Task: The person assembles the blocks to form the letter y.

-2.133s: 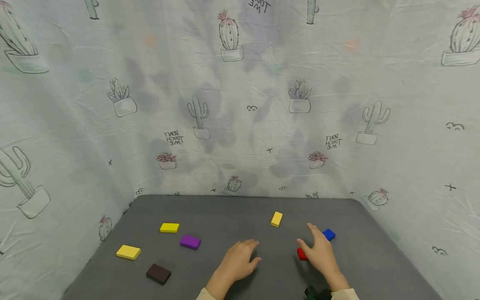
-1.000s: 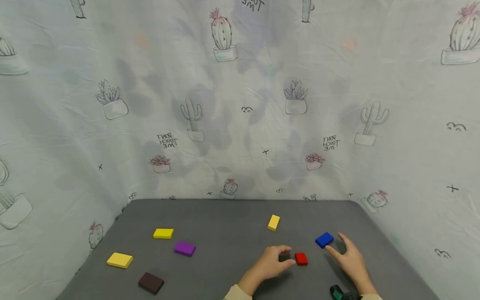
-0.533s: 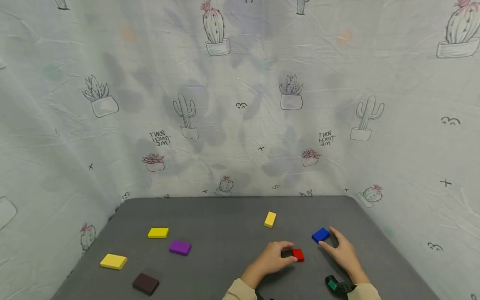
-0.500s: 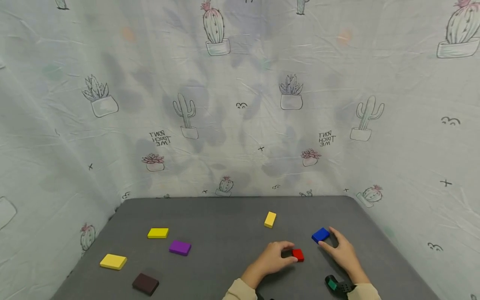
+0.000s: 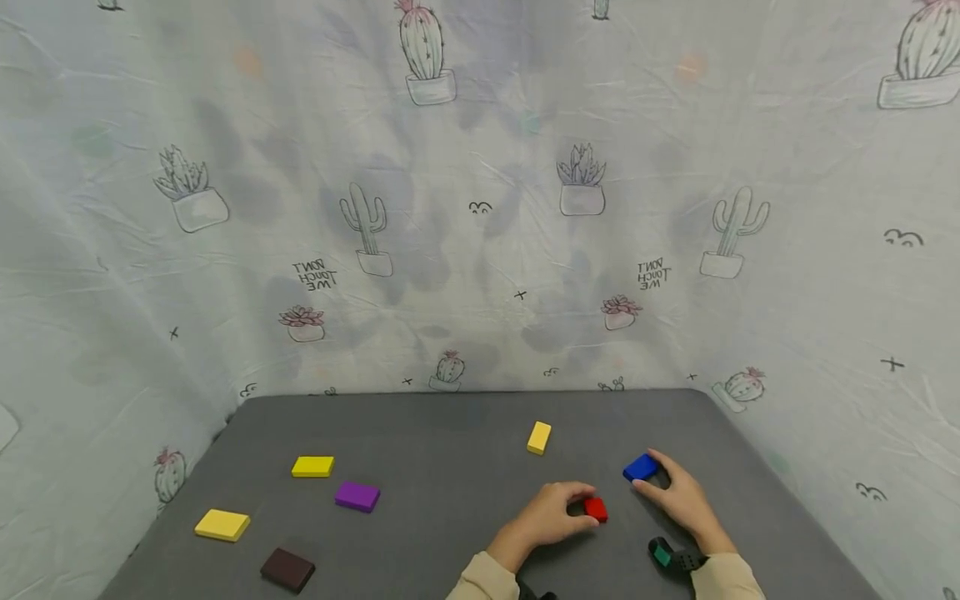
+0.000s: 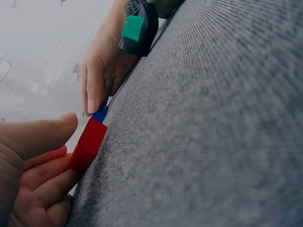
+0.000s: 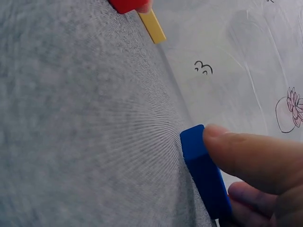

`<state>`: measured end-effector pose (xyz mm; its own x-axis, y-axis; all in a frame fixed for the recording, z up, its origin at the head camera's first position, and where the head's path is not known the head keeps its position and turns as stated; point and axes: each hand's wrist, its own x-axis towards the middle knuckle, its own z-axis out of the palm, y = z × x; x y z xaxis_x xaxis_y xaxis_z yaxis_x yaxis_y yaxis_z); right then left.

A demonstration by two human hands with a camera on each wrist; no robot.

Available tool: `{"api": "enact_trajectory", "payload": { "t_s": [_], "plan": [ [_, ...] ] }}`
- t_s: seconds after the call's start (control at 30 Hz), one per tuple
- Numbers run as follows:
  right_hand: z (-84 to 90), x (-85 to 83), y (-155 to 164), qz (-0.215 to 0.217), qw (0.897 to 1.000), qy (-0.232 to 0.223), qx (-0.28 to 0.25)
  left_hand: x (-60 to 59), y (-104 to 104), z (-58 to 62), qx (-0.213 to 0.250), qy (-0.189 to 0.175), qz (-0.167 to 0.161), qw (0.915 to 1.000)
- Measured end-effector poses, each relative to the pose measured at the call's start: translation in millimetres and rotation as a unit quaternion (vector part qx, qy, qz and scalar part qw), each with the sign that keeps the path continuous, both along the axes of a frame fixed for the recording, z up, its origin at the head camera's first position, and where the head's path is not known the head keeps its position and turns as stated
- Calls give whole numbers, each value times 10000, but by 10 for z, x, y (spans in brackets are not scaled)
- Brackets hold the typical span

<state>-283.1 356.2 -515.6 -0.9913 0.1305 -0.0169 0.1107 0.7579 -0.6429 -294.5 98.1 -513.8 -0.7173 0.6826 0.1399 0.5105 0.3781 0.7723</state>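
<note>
In the head view my left hand (image 5: 551, 512) curls about a small red block (image 5: 596, 510), its thumb at the near edge and its index finger at the far edge. The left wrist view shows fingers behind the red block (image 6: 89, 145) and the thumb (image 6: 40, 135) beside it. My right hand (image 5: 682, 496) pinches a blue block (image 5: 641, 467) at its right end. Up close in the right wrist view, the thumb (image 7: 241, 149) lies against the blue block (image 7: 203, 170), with a finger on the far side. Both blocks are low at the dark grey cloth surface.
A small yellow block (image 5: 538, 437) lies farther back, between the hands. To the left are two yellow blocks (image 5: 312, 467), a purple block (image 5: 357, 497) and a dark brown block (image 5: 288, 570). A cactus-print curtain (image 5: 480, 250) surrounds the table (image 5: 450, 425).
Both hands have moved right over the table, the left to the red block and the right to the blue one. Fingers have closed in around each block. The head view has shifted slightly.
</note>
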Motion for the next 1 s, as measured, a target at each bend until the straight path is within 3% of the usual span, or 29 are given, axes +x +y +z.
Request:
{"api": "enact_trajectory", "payload": {
  "t_s": [0.33, 0.73, 1.0],
  "plan": [
    [23, -30, 4, 100, 9999, 34, 117, -61, 56, 50, -634, 327, -92, 9974],
    [-1, -53, 8, 187, 9996, 35, 224, -53, 94, 21, -848, 961, -117, 9917],
    [-53, -54, 19, 98, 9995, 176, 231, -37, 117, -29, -907, 991, -31, 9909]
  ]
}}
